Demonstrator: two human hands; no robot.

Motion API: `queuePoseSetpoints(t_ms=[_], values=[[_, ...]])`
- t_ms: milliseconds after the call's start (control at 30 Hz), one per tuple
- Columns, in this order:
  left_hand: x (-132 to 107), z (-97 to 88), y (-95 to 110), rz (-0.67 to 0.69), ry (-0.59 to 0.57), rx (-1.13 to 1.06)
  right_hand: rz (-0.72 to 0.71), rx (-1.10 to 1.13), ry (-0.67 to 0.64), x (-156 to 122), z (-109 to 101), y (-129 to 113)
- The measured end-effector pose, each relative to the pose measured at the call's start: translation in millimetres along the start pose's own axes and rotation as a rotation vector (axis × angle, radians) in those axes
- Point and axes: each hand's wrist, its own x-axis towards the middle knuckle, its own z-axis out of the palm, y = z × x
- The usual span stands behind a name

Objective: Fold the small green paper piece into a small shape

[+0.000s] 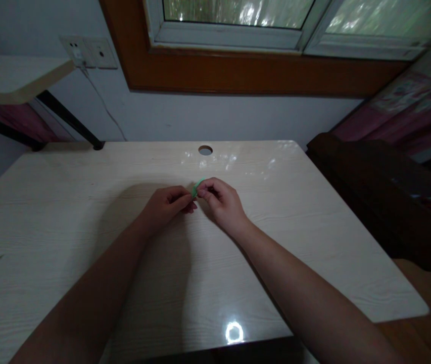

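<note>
Between my two hands is a small, thin green strip (195, 190), curved at its upper end; its material and exact kind are too small to make out. My left hand (170, 203) pinches its lower left end between thumb and fingers. From the other side, my right hand (221, 202) has thumb and forefinger closed on the strip near its upper part. The fingers cover much of it. Both hands are close together, just above the pale wood-grain desk (154, 313), below its round hole.
A round cable hole (205, 150) lies near the desk's back edge. At the left, a raised shelf (21, 81) stands on black legs. A white cord (103, 103) hangs from the wall socket (81, 52). Dark wooden furniture (374, 202) stands to the right.
</note>
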Motion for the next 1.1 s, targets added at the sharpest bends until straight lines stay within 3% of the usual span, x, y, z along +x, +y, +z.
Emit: queuePoseSetpoints(t_ms=[167,633,1100], values=[[0,-0.3,-2,0.02,0.016,0.053,0.007,0.008,-0.041,-1,1,1],[0,1.5,0,-0.015,0.033,0.031,0.034,0.119,-0.002,-1,4,3],[1,3.6,3,-0.014,0.075,-0.05,0.158,0.609,0.035,2,13,10]])
